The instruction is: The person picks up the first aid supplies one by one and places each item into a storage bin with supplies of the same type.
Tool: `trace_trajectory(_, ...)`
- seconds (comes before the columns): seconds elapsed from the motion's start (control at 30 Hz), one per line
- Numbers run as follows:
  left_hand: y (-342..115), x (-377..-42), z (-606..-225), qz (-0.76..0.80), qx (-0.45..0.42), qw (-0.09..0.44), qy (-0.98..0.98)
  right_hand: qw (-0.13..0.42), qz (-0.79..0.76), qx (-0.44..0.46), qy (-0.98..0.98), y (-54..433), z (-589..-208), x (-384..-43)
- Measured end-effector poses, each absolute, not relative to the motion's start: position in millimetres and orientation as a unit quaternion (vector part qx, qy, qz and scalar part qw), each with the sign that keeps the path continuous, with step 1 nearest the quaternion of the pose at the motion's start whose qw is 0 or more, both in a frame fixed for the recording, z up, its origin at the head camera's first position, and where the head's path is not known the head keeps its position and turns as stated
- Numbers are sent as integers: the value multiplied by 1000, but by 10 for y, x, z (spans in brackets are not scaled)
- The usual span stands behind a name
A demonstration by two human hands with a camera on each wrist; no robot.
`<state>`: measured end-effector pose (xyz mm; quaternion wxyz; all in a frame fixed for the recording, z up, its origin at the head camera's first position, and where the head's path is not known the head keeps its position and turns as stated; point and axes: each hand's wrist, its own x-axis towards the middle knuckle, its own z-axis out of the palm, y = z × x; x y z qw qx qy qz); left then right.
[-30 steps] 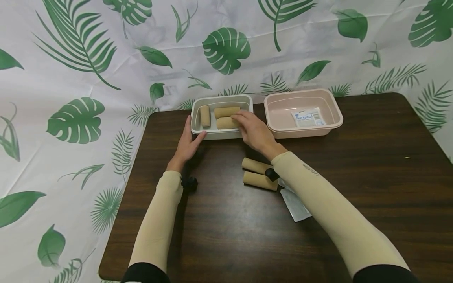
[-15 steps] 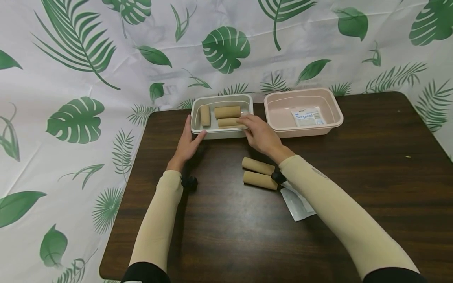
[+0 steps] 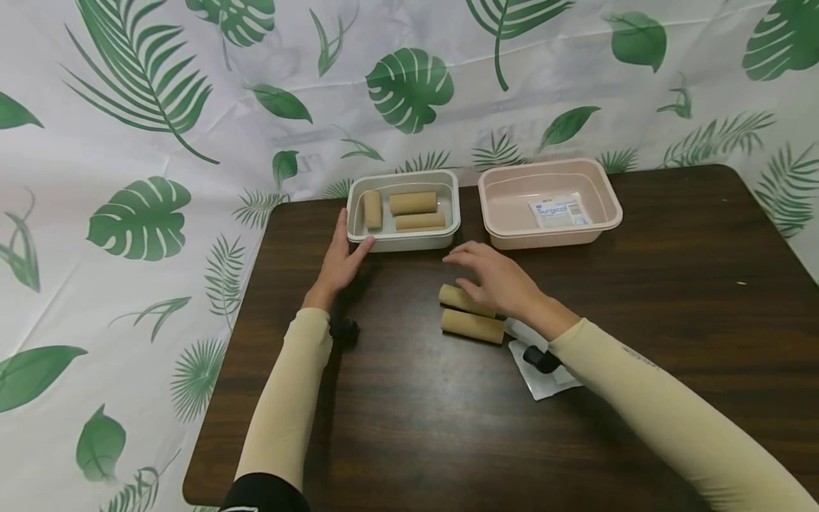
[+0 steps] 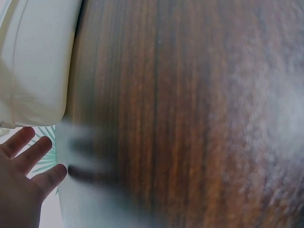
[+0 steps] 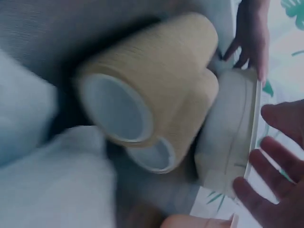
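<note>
In front of the pale grey tray (image 3: pixel 409 244), toward its right end, a farther tube (image 3: pixel 461 299) and a nearer tube (image 3: pixel 472 326) lie side by side on the table (image 3: pixel 397 412). Their long axes run roughly along the tray's front wall, right ends slanting away from it. The right hand (image 3: pixel 502 281) is closer to them: half open, it hangs over the farther tube and has hold of nothing. The left hand (image 3: pixel 337 263), fingers spread, rests against the tray's left end without grasping.

I face white sheeting (image 3: pixel 409 85) printed with green leaves across the top and left; my dark wood-grained worktop (image 3: pixel 397 405) gleams at lower centre.
</note>
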<state>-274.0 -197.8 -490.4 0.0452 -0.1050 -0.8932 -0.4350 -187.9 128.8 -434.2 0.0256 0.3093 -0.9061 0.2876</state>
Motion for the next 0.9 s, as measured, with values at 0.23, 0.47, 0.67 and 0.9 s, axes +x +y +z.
trace_trajectory(0.23, -1988, -2748, -4903, -435, -104, 50, -893, -30, 259, 309, -915, 1471, -4426, -1518)
trace_trajectory(0.47, -1996, -2717, -4913, -435, -97, 42, -894, 2, 228, 329, -916, 1527, -4544, -1272)
trace_trajectory(0.67, -1991, -2728, -4913, -434, -100, 46, -894, 26, 211, 334, -919, 1555, -4624, -1183)
trace_trajectory(0.9, -1983, -2734, -4903, -433, -103, 47, -894, 38, 210, 335, -918, 1562, -4707, -1157)
